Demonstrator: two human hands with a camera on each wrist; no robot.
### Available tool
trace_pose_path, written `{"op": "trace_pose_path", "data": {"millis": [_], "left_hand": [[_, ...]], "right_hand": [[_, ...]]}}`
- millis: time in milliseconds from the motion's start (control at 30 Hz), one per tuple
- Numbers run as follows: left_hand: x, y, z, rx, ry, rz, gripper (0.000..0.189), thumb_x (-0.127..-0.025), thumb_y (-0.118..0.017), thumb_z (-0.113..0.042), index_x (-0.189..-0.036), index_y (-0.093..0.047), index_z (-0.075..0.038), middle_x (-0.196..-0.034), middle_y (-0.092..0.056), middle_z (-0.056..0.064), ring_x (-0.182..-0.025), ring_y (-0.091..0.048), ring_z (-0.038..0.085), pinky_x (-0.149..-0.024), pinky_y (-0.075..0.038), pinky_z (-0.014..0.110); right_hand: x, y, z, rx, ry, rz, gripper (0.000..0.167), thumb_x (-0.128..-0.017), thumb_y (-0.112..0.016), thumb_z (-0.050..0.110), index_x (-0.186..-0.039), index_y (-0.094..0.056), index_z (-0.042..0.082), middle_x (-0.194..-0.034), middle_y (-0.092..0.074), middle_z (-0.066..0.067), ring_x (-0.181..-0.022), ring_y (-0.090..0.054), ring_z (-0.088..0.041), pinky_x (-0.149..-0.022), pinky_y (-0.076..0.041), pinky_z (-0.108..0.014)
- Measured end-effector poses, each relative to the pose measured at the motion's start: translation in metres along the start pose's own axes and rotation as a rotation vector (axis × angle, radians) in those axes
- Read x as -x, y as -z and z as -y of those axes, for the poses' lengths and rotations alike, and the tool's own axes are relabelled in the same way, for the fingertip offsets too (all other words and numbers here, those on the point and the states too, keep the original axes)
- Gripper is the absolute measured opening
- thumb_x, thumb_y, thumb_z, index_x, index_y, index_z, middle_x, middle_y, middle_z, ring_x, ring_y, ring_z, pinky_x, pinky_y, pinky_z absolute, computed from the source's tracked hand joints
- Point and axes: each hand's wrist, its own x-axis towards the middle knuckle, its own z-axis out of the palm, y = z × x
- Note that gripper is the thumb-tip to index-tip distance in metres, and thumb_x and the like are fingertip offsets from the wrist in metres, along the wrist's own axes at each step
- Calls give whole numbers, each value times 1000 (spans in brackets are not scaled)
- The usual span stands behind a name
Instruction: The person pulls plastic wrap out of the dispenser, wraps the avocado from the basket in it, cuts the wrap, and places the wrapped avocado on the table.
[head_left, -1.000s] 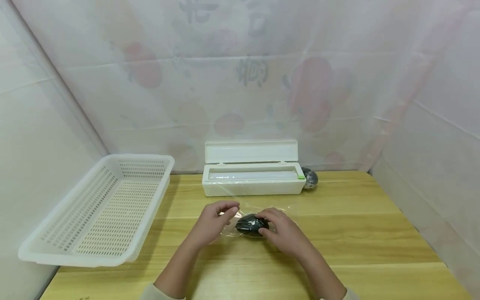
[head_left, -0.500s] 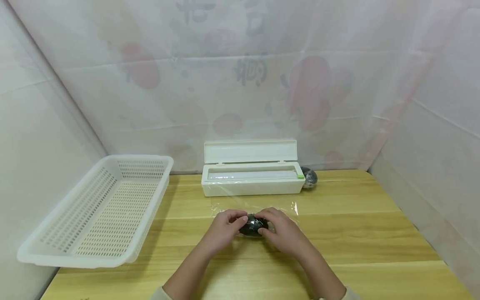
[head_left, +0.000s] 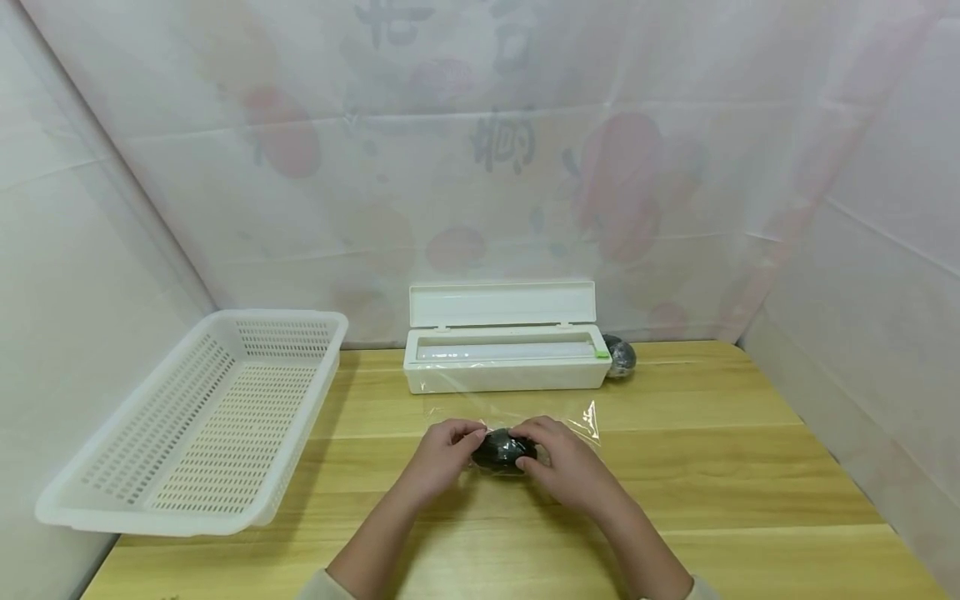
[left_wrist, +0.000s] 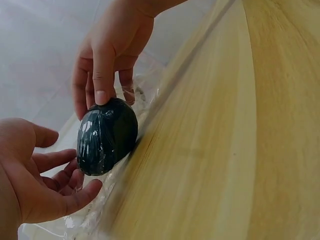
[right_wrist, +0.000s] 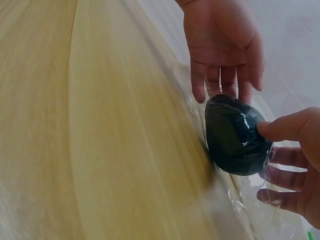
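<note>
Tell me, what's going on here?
A person's right hand grips a dark oval object, with the left hand at its other end. Clear film covers at least part of it and spreads toward an open white box holding a roll. A second dark object sits by the box's right end, and a white basket stands to the left.

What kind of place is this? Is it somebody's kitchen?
Maybe not; it looks more like a screened-off wrapping spot, though I can't be sure. A pale printed sheet hangs behind a wooden table, which holds an open white box and a film-wrapped dark thing.
</note>
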Motion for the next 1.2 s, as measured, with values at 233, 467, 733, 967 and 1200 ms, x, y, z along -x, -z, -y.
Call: {"op": "trace_pose_path", "data": {"millis": [233,467,733,967,1200], "left_hand": [[0,1,0,49,21,6,30,-99,-55,-18,-121,-66,0,-111,-68,14,-87,-62,20,-76,-54,35],[4,2,-13,188,-15,-70,29,-99,-56,-16,-122,-65,0,-113,-62,22,-82,-63,28,-68,-57,35],[6,-13,-15,244,-50,55,33,-99,-55,-13,-125,-61,7,-121,-65,20,-98,-66,25,-82,-58,41],[7,-16,-2,-257,-196,-27,34,-95,-65,-21,-127,-65,-12,-122,-61,5,-107,-55,22,-88,-51,40],[8,-22,-1,-468,-267,-19,39,-93,-69,-27,-132,-63,-21,-126,-57,0,-114,-51,21,-95,-49,42]], "right_hand": [[1,-1,0,5,1,-5,37,-88,-73,17,-124,-65,19,-124,-63,5,-116,-60,-20,-98,-50,-46],[1,-1,-1,12,0,-6,38,-88,-73,18,-125,-65,20,-124,-63,5,-117,-60,-20,-99,-50,-46],[-1,-1,-1,5,-4,-8,35,-87,-74,17,-122,-66,20,-120,-63,7,-115,-60,-18,-98,-50,-44],[0,-2,0,10,10,-8,37,-86,-75,16,-122,-67,18,-120,-64,6,-115,-61,-20,-98,-50,-45],[0,5,1,-103,-88,-54,33,-90,-70,16,-123,-67,19,-122,-66,7,-109,-63,-18,-94,-52,-44]]}}
